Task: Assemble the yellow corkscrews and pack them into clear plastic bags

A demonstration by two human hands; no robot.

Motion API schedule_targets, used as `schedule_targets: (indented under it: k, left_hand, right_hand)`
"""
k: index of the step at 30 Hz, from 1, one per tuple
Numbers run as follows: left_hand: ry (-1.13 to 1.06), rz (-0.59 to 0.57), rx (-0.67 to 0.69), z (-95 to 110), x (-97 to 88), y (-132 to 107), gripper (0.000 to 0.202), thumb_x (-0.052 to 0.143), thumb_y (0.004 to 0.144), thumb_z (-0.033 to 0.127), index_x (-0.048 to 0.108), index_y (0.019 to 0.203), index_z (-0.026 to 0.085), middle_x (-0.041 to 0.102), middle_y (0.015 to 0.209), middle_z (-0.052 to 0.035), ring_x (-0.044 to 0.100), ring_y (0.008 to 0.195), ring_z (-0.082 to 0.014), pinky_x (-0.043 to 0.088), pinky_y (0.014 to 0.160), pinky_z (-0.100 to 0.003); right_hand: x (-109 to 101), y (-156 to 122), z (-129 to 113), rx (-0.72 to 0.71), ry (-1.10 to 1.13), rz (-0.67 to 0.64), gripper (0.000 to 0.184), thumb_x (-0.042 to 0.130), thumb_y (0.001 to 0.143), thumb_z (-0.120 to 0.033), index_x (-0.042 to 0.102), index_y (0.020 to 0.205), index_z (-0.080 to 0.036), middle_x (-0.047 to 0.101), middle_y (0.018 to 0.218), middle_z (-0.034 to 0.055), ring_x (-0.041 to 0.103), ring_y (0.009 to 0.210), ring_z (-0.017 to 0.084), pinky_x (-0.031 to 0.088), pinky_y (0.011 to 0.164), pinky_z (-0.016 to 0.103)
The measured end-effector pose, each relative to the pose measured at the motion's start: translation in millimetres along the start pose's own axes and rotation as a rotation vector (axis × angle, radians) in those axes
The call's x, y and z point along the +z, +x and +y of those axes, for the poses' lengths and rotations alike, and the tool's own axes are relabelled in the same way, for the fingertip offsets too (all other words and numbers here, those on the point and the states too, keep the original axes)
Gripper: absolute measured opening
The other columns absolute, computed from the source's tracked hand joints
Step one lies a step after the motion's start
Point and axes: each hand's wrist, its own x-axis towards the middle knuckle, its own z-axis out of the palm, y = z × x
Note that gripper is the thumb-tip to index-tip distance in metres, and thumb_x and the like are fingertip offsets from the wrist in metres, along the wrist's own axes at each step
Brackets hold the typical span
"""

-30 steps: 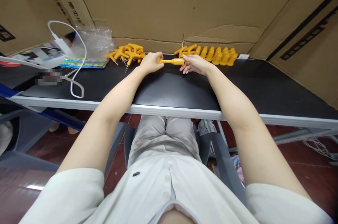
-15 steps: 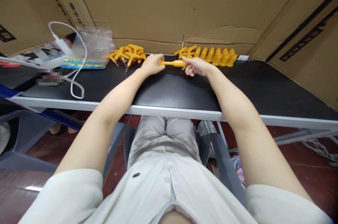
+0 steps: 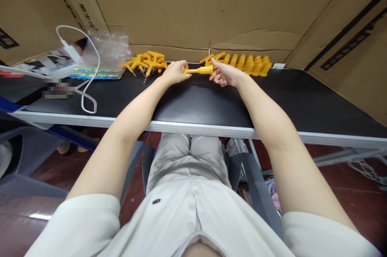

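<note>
Head view: yellow tool (image 3: 204, 70) crosswise, gripped by left hand (image 3: 177, 72), right hand (image 3: 226, 74) beside

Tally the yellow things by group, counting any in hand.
Heap with metal spirals: 1
Smaller heap, farther right: 1
Upright cluster: 1
Yellow piece in left hand: 1
Total: 4
Overlap hides the exact piece count within groups.

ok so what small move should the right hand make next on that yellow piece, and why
Probably close the thumb and fingers of the right hand more firmly around the wide end of the yellow piece: the left hand holds the opposite end, while the right thumb looks raised and no firm grip shows there.
</note>
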Motion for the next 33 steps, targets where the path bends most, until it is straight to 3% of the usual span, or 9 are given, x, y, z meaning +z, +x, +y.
schedule_targets:
  k: [4,7,9,12,16,26,33]
  left_hand:
    - [0.02,-0.013,-0.041,0.9,-5.6,-1.6,0.042,0.072,0.095,0.036,0.074,0.13,0.014,0.074,0.119,-0.0121,0.069,0.124,-0.0338,0.051,0.112,-0.04]
    - [0.018,-0.009,-0.04,-3.8,-4.5,0.8,0.043,0.072,0.094,0.038,0.074,0.13,0.014,0.074,0.12,-0.0122,0.068,0.125,-0.034,0.051,0.112,-0.04]
    - [0.003,0.001,-0.032,-7.4,-2.6,3.0,0.043,0.072,0.093,0.039,0.074,0.129,0.016,0.074,0.119,-0.0118,0.068,0.124,-0.0338,0.05,0.113,-0.041]
    - [-0.013,0.01,-0.022,-10.0,-1.3,4.7,0.043,0.073,0.092,0.041,0.075,0.127,0.017,0.074,0.118,-0.0113,0.068,0.122,-0.0335,0.051,0.113,-0.042]
    - [-0.009,-0.004,-0.014,-8.7,-2.3,3.6,0.043,0.074,0.092,0.042,0.075,0.126,0.016,0.074,0.117,-0.0119,0.068,0.121,-0.0333,0.051,0.113,-0.042]
    - [-0.029,0.017,0.013,-8.2,-0.9,3.3,0.04,0.075,0.091,0.041,0.075,0.124,0.019,0.072,0.112,-0.0099,0.066,0.121,-0.033,0.05,0.112,-0.04]
    - [-0.017,0.037,0.024,-9.0,2.6,4.0,0.041,0.074,0.09,0.043,0.076,0.123,0.019,0.074,0.111,-0.0098,0.067,0.118,-0.0336,0.052,0.11,-0.042]
  right_hand:
    - [-4.9,-4.9,2.0,-0.056,0.023,-0.038,0.066,0.059,0.106,-0.081,0.073,0.11,-0.017,0.073,0.07,0.0059,0.052,0.041,0.012,0.041,0.041,0.022]
    - [-5.2,-8.6,4.5,-0.172,0.077,-0.037,0.038,0.081,0.105,-0.052,0.069,0.121,-0.018,0.081,0.09,0.0056,0.067,0.054,0.012,0.053,0.051,0.02]
    - [-4.1,-9.7,5.8,-0.222,0.089,-0.028,0.029,0.087,0.103,-0.033,0.069,0.12,-0.018,0.081,0.093,0.0041,0.071,0.058,0.01,0.055,0.054,0.019]
    - [-1.9,-9.3,6.8,-0.238,0.087,-0.007,0.021,0.087,0.102,-0.023,0.069,0.113,-0.016,0.08,0.089,0.0026,0.069,0.057,0.009,0.054,0.053,0.017]
    - [-0.5,-7.5,6.2,-0.223,0.097,0.01,0.02,0.083,0.106,-0.031,0.071,0.107,-0.014,0.079,0.083,0.004,0.067,0.053,0.008,0.052,0.051,0.016]
    - [2.6,-7.8,1.4,-0.136,0.084,-0.008,0.049,0.07,0.108,-0.065,0.068,0.106,-0.016,0.073,0.065,0.0064,0.063,0.045,0.013,0.045,0.045,0.018]
    - [6.4,-10.4,-0.1,-0.087,0.07,0.022,0.052,0.062,0.112,-0.066,0.068,0.1,-0.016,0.071,0.061,0.0072,0.06,0.042,0.014,0.043,0.043,0.019]
